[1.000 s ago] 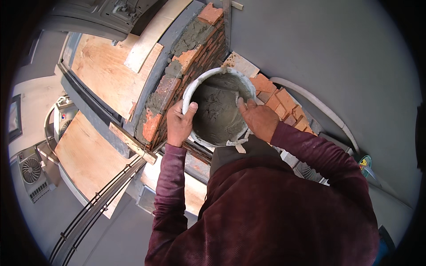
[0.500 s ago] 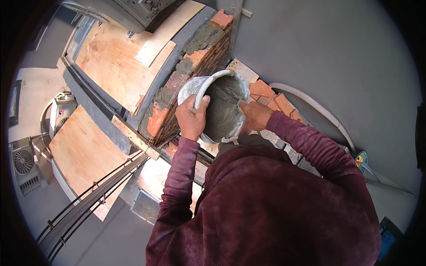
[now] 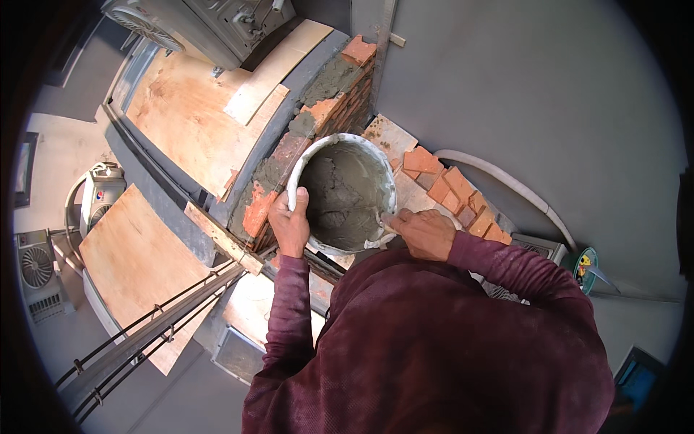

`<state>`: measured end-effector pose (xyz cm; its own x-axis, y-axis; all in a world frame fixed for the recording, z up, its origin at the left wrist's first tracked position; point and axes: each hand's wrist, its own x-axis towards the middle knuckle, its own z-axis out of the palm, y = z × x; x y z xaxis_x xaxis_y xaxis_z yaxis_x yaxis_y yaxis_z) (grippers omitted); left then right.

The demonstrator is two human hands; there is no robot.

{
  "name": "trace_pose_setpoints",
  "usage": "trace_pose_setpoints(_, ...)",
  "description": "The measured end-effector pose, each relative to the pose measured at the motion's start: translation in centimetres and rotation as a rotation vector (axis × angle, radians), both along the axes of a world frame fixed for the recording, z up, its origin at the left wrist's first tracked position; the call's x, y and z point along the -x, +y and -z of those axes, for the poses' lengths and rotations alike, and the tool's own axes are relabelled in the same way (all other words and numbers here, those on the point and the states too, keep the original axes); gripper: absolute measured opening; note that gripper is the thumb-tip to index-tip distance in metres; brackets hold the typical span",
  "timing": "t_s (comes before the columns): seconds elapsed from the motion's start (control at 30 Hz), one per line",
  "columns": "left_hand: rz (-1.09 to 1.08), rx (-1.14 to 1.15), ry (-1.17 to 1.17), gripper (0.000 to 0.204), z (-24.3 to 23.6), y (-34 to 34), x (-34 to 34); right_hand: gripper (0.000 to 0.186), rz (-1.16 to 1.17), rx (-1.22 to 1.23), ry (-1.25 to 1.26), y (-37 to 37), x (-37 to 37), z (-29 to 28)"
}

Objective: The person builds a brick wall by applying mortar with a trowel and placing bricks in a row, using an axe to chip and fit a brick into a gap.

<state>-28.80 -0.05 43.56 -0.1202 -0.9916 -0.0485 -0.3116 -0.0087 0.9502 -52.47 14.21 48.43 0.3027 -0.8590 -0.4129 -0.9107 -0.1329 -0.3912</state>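
A whitish bucket of wet grey mortar is in front of my body, its mouth facing up toward me. My left hand grips its left rim, thumb over the edge and fingers outside. At the lower right rim my right hand is closed around a pale-handled tool. The tool's far end is hidden by the mortar and the rim. Just beyond the bucket runs a low brick wall with patches of mortar on top.
Broken orange bricks lie on a board right of the bucket, beside a pale hose along the grey wall. Plywood sheets cover the left side. An outdoor air-conditioner unit juts in above. Bundled pipes cross at lower left.
The bucket has come nearer to me and tipped more upright, so its mouth shows rounder. My right hand has moved from the right rim down to the lower right, where the pale handle now shows.
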Motion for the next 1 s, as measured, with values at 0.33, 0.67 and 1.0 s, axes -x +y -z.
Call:
trace_pose_setpoints(0.33, 0.183, -0.072, 0.064, 0.038, -1.2, -5.9, 4.5, 0.044, 0.431, 0.159, 0.023, 5.5, 4.0, 1.2)
trace_pose_setpoints(0.67, 0.751, -0.101, -0.034, 0.04, 1.5, 1.2, 18.8, 0.053, 1.035, 0.148, -0.25, 17.0, 0.2, 9.7)
trace_pose_setpoints(1.0, 1.502, -0.215, -0.299, 0.041, 11.9, 15.1, 31.9, 0.053, 1.854, 0.06, -0.642, 31.2, -4.6, 14.1)
